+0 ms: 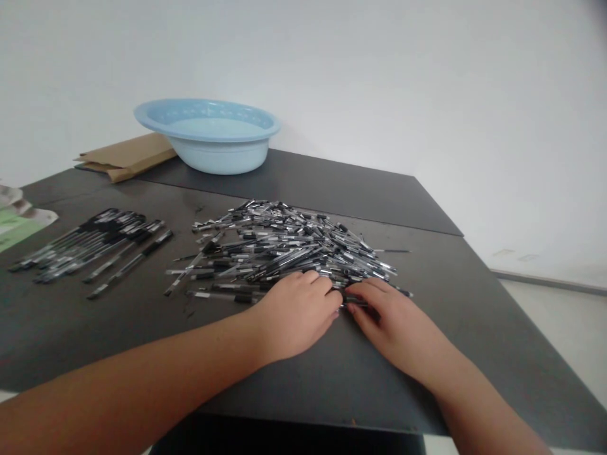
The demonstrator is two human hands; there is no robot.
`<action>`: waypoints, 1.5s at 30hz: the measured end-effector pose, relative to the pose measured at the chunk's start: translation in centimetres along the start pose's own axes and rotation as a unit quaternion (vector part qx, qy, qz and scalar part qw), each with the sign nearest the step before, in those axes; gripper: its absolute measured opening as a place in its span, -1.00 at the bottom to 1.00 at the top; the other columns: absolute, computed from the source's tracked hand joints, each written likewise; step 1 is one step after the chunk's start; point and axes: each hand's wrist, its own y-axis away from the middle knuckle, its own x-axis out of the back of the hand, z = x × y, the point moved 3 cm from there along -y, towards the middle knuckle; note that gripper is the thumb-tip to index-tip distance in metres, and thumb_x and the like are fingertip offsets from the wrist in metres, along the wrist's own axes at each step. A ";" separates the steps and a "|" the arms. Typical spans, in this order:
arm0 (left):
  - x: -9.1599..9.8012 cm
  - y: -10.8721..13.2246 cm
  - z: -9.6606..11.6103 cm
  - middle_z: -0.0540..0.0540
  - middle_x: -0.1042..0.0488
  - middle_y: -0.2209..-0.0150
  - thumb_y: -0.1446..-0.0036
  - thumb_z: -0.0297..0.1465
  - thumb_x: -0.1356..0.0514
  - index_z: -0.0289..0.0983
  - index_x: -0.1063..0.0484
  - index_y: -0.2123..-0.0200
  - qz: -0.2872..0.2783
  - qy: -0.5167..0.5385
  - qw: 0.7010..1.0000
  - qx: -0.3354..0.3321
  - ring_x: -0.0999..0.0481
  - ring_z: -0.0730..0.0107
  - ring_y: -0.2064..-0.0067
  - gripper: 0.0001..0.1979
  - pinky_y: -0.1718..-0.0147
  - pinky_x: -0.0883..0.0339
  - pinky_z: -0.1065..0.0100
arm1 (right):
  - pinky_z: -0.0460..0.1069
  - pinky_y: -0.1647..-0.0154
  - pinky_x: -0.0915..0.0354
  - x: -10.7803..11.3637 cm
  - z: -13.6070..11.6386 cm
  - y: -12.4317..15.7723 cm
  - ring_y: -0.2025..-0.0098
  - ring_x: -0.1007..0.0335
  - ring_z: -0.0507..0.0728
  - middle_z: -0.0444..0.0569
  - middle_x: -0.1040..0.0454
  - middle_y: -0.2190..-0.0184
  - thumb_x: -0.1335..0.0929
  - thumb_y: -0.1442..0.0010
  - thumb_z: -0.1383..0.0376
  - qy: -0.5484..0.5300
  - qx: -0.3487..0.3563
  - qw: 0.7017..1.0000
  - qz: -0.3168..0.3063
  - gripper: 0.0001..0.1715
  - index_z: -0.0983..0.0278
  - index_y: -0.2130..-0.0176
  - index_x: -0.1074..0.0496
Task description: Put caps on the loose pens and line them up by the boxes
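Observation:
A heap of loose pens (289,243) with clear barrels and black grips lies in the middle of the dark table. My left hand (298,313) is closed at the heap's front edge, its fingers curled under, so what they grip is hidden. Close beside it, my right hand (396,319) pinches a dark pen (356,301) between thumb and fingers. The fingertips of both hands nearly meet around this pen. To the left, a separate group of pens (90,243) with caps lies side by side, roughly lined up.
A light blue plastic basin (222,155) stands at the back of the table (227,373), partly over a folded brown paper bag (133,155). Green and white crumpled packaging (21,221) lies at the left edge. A white wall (379,82) rises behind.

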 end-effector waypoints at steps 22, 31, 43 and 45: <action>1.3 1.5 -7.7 -0.15 -0.48 0.12 -0.38 -0.34 -0.16 -0.23 -0.47 0.15 -0.069 0.036 0.994 0.083 -0.44 0.09 0.08 -0.88 0.06 -0.30 0.09 | 0.32 -0.22 -0.40 1.1 3.9 2.4 -0.16 -0.45 0.34 0.08 -0.47 -0.17 -0.35 -0.42 0.26 0.119 -0.064 0.991 -0.014 -0.61 0.11 -0.21 -0.42; -0.1 0.4 -4.2 -0.05 -0.49 -0.11 -0.49 -0.33 -0.08 -0.10 -0.48 -0.15 -0.027 0.076 0.996 -0.032 -0.40 0.14 -0.13 -0.72 -0.11 -0.22 0.10 | 0.30 -0.10 -0.45 1.0 4.0 3.0 -0.02 -0.51 0.34 0.12 -0.55 -0.01 -0.29 -0.47 0.29 0.191 -0.079 0.979 -0.004 -0.72 0.20 -0.07 -0.54; 0.5 0.6 -6.7 -0.10 -0.50 0.07 -0.46 -0.32 -0.10 -0.17 -0.54 0.05 -0.034 0.053 0.998 0.013 -0.45 0.17 0.02 -0.79 -0.01 -0.26 0.12 | 0.21 -0.06 -0.48 1.3 2.5 1.5 -0.01 -0.53 0.33 0.15 -0.56 0.01 -0.31 -0.34 0.57 0.301 -0.062 0.945 -0.112 -0.66 0.30 -0.01 -0.52; 0.5 0.6 -7.0 -0.10 -0.49 0.08 -0.45 -0.33 -0.11 -0.17 -0.54 0.07 -0.037 0.051 0.998 0.017 -0.45 0.17 0.03 -0.80 -0.01 -0.27 0.12 | 0.21 -0.04 -0.47 1.4 2.7 1.3 -0.01 -0.54 0.35 0.18 -0.55 0.02 -0.31 -0.32 0.56 0.330 -0.045 0.935 -0.126 -0.67 0.32 -0.01 -0.51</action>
